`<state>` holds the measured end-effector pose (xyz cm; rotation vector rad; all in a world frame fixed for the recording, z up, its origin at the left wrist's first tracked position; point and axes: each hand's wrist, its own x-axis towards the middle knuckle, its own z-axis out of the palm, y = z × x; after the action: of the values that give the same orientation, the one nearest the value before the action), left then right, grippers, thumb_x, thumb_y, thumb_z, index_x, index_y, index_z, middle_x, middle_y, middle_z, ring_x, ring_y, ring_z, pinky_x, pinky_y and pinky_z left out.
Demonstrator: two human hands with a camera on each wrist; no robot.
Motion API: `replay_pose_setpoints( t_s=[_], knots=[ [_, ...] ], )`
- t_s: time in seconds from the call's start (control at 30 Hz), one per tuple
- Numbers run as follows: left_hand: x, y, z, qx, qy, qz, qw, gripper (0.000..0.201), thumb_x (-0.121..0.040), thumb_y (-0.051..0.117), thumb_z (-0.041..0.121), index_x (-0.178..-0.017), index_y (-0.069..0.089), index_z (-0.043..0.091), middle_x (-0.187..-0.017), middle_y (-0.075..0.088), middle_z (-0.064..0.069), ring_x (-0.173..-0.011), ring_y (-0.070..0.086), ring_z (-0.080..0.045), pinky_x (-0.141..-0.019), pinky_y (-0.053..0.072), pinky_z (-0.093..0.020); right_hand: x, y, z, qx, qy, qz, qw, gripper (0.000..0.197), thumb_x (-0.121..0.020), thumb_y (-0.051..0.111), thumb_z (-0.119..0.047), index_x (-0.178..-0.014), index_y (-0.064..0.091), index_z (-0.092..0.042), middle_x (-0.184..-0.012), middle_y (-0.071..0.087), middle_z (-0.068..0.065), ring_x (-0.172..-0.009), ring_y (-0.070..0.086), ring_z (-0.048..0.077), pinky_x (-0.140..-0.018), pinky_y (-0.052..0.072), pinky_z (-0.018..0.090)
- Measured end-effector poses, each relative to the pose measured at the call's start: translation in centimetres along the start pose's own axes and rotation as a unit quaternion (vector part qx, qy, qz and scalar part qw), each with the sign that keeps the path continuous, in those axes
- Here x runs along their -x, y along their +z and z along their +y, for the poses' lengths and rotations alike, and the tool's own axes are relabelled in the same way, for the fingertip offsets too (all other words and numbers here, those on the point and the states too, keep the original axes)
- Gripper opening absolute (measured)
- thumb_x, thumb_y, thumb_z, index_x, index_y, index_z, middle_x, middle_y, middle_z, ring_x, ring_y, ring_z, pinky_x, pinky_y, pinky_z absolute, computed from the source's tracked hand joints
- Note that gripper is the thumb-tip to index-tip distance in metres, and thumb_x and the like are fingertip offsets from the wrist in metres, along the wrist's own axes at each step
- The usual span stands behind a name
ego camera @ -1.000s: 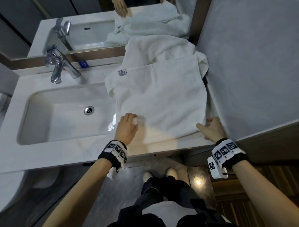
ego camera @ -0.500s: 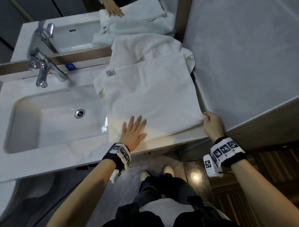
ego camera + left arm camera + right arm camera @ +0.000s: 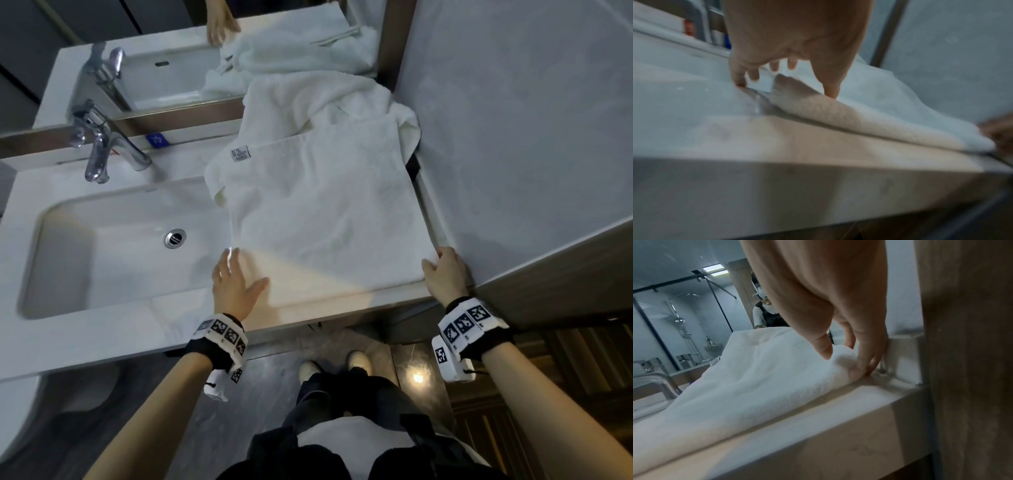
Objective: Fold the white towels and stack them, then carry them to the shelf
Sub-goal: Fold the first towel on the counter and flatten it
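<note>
The towel [image 3: 325, 212] spread across the middle of the head view is plain white with a small white label [image 3: 239, 153] printed in dark characters at its upper left corner, and the heap of towelling [image 3: 308, 102] above it is the same white. The countertop [image 3: 102, 329] and basin [image 3: 113, 240] at left are glossy white, the tap [image 3: 99, 147] shiny chrome. Both wristbands [image 3: 469, 325] are black with white panels of black-and-white square codes; the floor [image 3: 274, 363] at the bottom is dark grey.
</note>
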<state>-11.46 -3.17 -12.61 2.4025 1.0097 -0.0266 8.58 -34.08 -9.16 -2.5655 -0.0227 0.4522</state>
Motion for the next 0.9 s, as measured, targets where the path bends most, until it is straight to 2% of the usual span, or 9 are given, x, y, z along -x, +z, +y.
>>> replay_pose_setpoints(
  t_s=[0.13, 0.27, 0.37, 0.47, 0.6, 0.67, 0.73, 0.8, 0.9],
  knots=[
    [-0.3, -1.8, -1.4, 0.112, -0.105, -0.062, 0.986, 0.080, -0.078, 0.074, 0.032, -0.141, 0.029, 0.010, -0.134, 0.049, -0.020, -0.122, 0.049, -0.034, -0.100, 0.041, -0.040, -0.2, -0.1, -0.8, 0.042, -0.001, -0.003, 0.999, 0.037, -0.090, 0.055, -0.021, -0.124, 0.051, -0.006, -0.123, 0.058, 0.019, -0.113, 0.053, 0.037, -0.095, 0.046, 0.045],
    [-0.5, -2.6, -1.4, 0.184, -0.098, -0.037, 0.977, 0.072, -0.077, 0.076, 0.017, -0.136, 0.036, 0.013, -0.113, 0.059, -0.009, -0.098, 0.057, -0.023, -0.074, 0.047, -0.029, -0.7, 0.0, -1.1, -0.012, 0.020, -0.022, 0.999, 0.037, -0.085, 0.060, -0.023, -0.118, 0.052, -0.008, -0.120, 0.058, 0.016, -0.107, 0.055, 0.034, -0.084, 0.041, 0.035],
    [0.3, -2.4, -1.1, 0.226, -0.086, -0.023, 0.970, 0.060, -0.084, 0.069, 0.016, -0.132, 0.033, 0.014, -0.096, 0.056, -0.003, -0.076, 0.056, -0.012, -0.059, 0.044, -0.020, -1.0, -0.4, -0.7, -0.103, 0.035, -0.010, 0.994, 0.044, -0.081, 0.064, -0.016, -0.120, 0.046, -0.011, -0.126, 0.052, 0.014, -0.108, 0.053, 0.030, -0.085, 0.041, 0.033],
    [1.7, -1.9, -1.6, 0.255, -0.052, -0.063, 0.963, 0.047, -0.090, 0.058, 0.012, -0.126, 0.029, 0.022, -0.090, 0.057, -0.006, -0.072, 0.057, -0.018, -0.063, 0.052, -0.026, -0.7, -0.8, -0.6, -0.149, -0.002, 0.029, 0.988, 0.040, -0.085, 0.057, -0.007, -0.120, 0.042, -0.017, -0.131, 0.045, 0.011, -0.104, 0.049, 0.023, -0.084, 0.039, 0.031],
    [2.6, -2.3, -2.7, 0.252, -0.026, -0.083, 0.964, 0.018, -0.092, 0.050, 0.003, -0.099, 0.045, 0.019, -0.066, 0.042, -0.006, -0.061, 0.046, -0.022, -0.066, 0.058, -0.033, -0.3, -1.8, -0.2, -0.079, -0.061, -0.017, 0.995, 0.031, -0.085, 0.043, 0.001, -0.086, 0.051, -0.028, -0.110, 0.060, 0.010, -0.081, 0.058, 0.024, -0.066, 0.043, 0.029],
    [2.7, -2.7, -2.9, 0.275, -0.019, -0.087, 0.957, 0.026, -0.089, 0.049, -0.006, -0.084, 0.056, 0.018, -0.071, 0.048, -0.008, -0.070, 0.048, -0.022, -0.067, 0.056, -0.021, 0.0, -2.4, -0.1, -0.025, -0.075, -0.049, 0.996, 0.036, -0.082, 0.043, 0.002, -0.080, 0.059, -0.029, -0.095, 0.064, 0.004, -0.071, 0.058, 0.027, -0.059, 0.045, 0.029],
    [2.7, -3.1, -2.9, 0.285, -0.014, -0.104, 0.953, 0.038, -0.080, 0.052, -0.016, -0.086, 0.062, 0.020, -0.084, 0.058, -0.005, -0.077, 0.054, -0.018, -0.067, 0.051, -0.010, 0.2, -2.8, -0.3, -0.025, -0.094, -0.078, 0.992, 0.045, -0.076, 0.043, 0.009, -0.090, 0.061, -0.030, -0.097, 0.063, 0.003, -0.078, 0.058, 0.024, -0.058, 0.045, 0.025],
    [2.8, -3.4, -2.7, 0.277, -0.013, -0.121, 0.953, 0.048, -0.071, 0.052, -0.022, -0.096, 0.060, 0.019, -0.100, 0.059, -0.005, -0.088, 0.058, -0.017, -0.070, 0.050, -0.006, 0.3, -2.9, -0.8, -0.041, -0.111, -0.088, 0.989, 0.051, -0.075, 0.043, 0.015, -0.105, 0.059, -0.024, -0.102, 0.060, 0.005, -0.083, 0.055, 0.021, -0.058, 0.044, 0.021],
    [2.6, -3.6, -2.2, 0.275, -0.014, -0.061, 0.959, 0.042, -0.072, 0.059, -0.020, -0.095, 0.056, 0.015, -0.101, 0.057, -0.004, -0.089, 0.058, -0.014, -0.070, 0.051, -0.007, -0.1, -3.1, -1.9, -0.092, -0.146, -0.052, 0.984, 0.032, -0.082, 0.051, 0.010, -0.105, 0.062, -0.010, -0.103, 0.059, 0.008, -0.089, 0.052, 0.019, -0.057, 0.036, 0.007]
  ],
)
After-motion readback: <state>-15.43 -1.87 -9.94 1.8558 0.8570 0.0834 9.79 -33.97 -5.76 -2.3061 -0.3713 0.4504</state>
